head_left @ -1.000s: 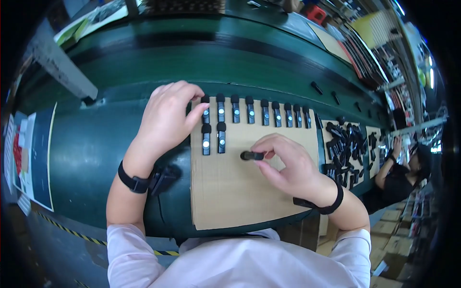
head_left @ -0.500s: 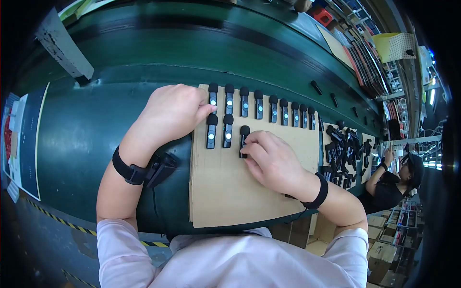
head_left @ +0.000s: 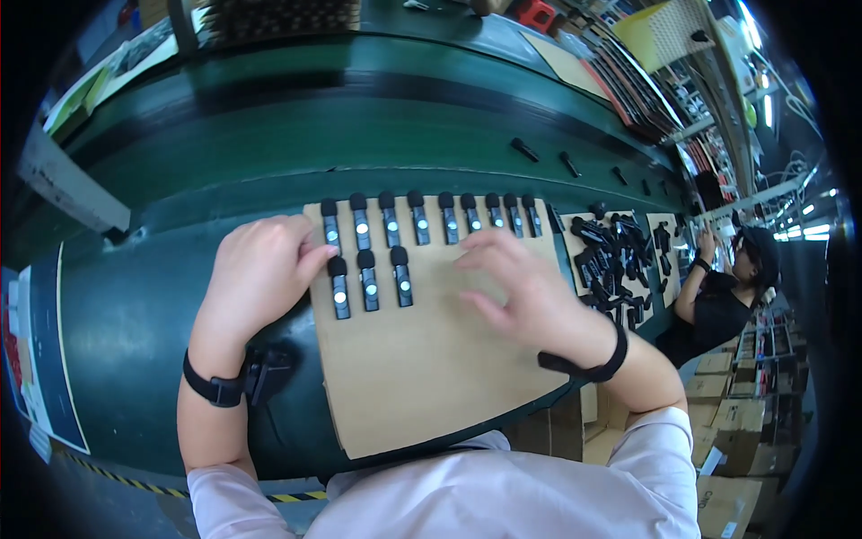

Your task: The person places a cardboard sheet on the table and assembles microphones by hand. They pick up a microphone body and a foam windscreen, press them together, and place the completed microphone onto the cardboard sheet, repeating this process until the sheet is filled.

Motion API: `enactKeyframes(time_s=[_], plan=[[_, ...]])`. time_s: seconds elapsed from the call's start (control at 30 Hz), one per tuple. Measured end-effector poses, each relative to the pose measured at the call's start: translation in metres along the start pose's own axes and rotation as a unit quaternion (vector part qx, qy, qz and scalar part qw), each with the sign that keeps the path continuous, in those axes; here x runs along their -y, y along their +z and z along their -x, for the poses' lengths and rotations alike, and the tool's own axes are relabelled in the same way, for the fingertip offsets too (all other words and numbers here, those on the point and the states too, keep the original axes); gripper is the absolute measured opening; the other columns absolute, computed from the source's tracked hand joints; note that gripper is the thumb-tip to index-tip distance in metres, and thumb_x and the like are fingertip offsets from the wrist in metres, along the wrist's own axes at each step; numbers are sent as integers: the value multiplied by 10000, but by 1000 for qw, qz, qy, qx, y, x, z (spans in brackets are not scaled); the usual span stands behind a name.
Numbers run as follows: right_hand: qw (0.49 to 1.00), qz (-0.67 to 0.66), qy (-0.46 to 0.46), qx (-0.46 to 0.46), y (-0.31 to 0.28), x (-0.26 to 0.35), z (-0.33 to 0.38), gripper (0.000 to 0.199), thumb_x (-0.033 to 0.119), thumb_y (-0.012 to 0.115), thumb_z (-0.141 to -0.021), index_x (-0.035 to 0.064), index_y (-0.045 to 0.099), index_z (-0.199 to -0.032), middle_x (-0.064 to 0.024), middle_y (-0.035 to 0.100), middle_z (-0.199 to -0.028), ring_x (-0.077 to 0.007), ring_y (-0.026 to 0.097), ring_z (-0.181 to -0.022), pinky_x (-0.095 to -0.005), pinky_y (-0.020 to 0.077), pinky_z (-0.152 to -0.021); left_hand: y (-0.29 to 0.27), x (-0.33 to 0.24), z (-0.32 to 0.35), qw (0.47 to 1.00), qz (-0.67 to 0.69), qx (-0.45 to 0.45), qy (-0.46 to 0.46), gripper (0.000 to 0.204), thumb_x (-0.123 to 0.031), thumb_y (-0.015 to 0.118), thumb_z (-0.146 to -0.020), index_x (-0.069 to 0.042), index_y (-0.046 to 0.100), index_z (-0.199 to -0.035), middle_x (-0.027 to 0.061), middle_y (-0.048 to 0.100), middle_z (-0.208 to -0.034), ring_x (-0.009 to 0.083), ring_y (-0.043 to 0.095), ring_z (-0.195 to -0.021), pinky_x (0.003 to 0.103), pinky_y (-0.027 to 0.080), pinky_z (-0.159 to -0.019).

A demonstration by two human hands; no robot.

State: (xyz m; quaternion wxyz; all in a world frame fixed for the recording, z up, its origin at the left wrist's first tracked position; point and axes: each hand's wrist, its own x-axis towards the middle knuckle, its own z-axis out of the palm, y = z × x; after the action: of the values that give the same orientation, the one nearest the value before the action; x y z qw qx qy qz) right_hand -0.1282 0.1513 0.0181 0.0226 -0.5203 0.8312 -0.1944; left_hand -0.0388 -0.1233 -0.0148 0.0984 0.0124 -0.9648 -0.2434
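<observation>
Small black clip-on microphones with foam tips and lit round spots lie in two rows on a cardboard sheet (head_left: pixel 431 377). The far row holds several, one being this microphone (head_left: pixel 392 229); the near row holds three. My left hand (head_left: pixel 260 274) is closed at the sheet's left edge, its thumb at the near end of the far row's leftmost microphone (head_left: pixel 331 225). What its curled fingers hold, if anything, is hidden. My right hand (head_left: pixel 521 287) hovers right of the near row's third microphone (head_left: pixel 401 277), fingers apart and holding nothing, slightly blurred.
A pile of black microphones (head_left: pixel 615 256) lies on another cardboard sheet to the right. Several more are scattered on the green worktable (head_left: pixel 269 144). A grey metal post (head_left: pixel 76 184) stands at left. Another person (head_left: pixel 718 287) works at far right, beside cardboard boxes (head_left: pixel 736 431).
My right hand has let go of the third near-row microphone and moved right, its fingers spreading. My left hand keeps its place by the far row's left end. The whole view has shifted.
</observation>
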Motion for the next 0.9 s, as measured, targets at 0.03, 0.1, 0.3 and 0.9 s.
enactKeyframes(time_s=[0.03,0.1,0.3,0.9], plan=[[999,-24,23,1,-9,-13,1,251,51,698,-782,41,605,-1015,-105,580,-1088,-255,603,-944,-320,501,-812,-3,-1,1,999,16,-22,-16,259,-229,673,-833,-18,584,-712,139,616,-701,321,606,-688,405,479,-620],[998,-43,52,0,-30,-45,3,241,60,699,-797,35,606,-1018,-100,588,-1074,-233,609,-935,-304,499,-810,-1,-2,-1,998,36,-44,-25,247,-205,676,-833,-11,576,-718,135,606,-693,313,597,-671,389,474,-612],[951,22,305,36,-67,-175,-24,230,95,707,-817,4,617,-1007,-83,648,-886,-152,612,-873,-278,492,-788,-1,-6,-2,968,181,-174,-9,186,-74,673,-820,14,536,-730,119,535,-654,266,528,-606,315,435,-584],[957,-33,288,-3,-39,-247,-57,215,72,690,-826,7,620,-1019,-31,633,-884,-101,575,-760,-238,479,-717,-4,-32,13,959,170,-193,120,179,-12,718,-725,-28,540,-705,93,579,-681,249,545,-610,339,417,-579]])
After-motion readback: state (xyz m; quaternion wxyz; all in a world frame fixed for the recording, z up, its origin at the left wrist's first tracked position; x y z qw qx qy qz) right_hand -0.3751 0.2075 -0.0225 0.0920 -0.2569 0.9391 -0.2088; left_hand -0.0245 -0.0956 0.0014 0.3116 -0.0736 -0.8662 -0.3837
